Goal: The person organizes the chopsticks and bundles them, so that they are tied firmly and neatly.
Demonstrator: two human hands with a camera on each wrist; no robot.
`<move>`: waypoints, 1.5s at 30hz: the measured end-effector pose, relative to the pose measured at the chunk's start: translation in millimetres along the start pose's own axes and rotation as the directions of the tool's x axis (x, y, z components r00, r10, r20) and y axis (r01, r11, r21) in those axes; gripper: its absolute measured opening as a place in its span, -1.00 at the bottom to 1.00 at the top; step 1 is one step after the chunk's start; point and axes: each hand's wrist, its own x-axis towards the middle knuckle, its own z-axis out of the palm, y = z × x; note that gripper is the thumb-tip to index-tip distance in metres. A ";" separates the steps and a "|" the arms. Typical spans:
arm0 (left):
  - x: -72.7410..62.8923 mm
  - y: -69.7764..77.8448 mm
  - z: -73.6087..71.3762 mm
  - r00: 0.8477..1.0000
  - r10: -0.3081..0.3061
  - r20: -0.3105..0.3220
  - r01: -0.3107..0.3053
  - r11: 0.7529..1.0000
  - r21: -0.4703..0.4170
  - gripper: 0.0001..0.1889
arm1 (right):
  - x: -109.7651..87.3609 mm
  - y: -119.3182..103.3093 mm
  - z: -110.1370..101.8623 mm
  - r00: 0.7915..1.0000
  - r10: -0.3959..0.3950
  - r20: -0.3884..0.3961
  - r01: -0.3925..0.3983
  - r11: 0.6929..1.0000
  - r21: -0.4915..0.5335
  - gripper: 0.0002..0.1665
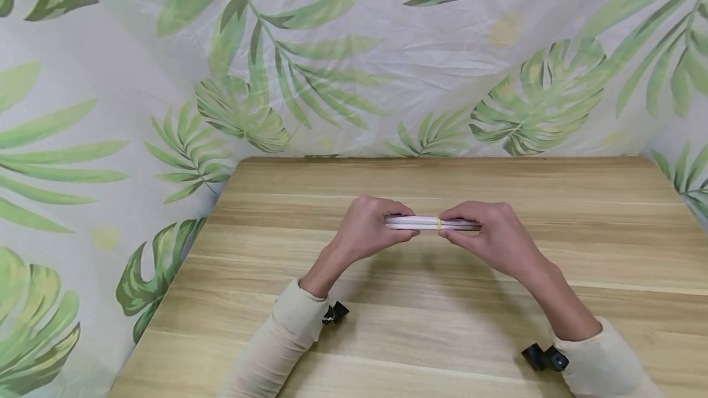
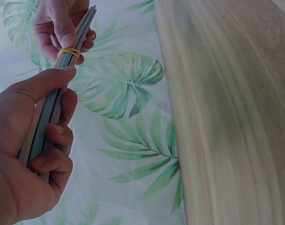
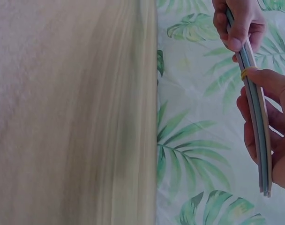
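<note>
A slim bundle of long, thin sticks (image 1: 408, 223), pale pinkish white and grey-blue, is held level above the table between both hands. A yellow rubber band (image 1: 439, 224) circles it near the middle. On the left end, my left hand (image 1: 367, 227) grips the bundle, thumb along its side and fingers curled round it. My right hand (image 1: 495, 232) holds the other end, its thumb right at the band. In the right wrist view, the stick ends (image 3: 265, 191) poke out below the right palm. Much of the bundle's length is hidden by fingers.
The wood-grain table (image 1: 431, 349) spreads beneath both hands. Behind it and along its left side hangs a pale leaf-print cloth (image 1: 332, 134). Small black devices stick out by the left cuff (image 1: 301, 303) and the right cuff (image 1: 592, 343).
</note>
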 end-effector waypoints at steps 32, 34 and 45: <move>-1.3 -7.0 -13.2 0.999 -0.048 -0.011 0.049 0.998 0.035 -0.81 | -9.2 15.9 -39.8 0.997 0.065 0.038 -0.061 0.992 -0.111 -0.69; -1.4 -6.8 -13.8 0.999 -0.055 -0.001 0.055 0.998 0.028 -0.81 | -10.4 16.8 -41.4 0.996 0.073 0.043 -0.067 0.991 -0.113 -0.70; -4.3 -12.0 -15.9 0.996 -0.031 0.087 0.033 0.999 -0.024 -0.78 | -19.8 22.5 -45.9 0.989 0.119 0.086 -0.112 0.990 -0.089 -0.70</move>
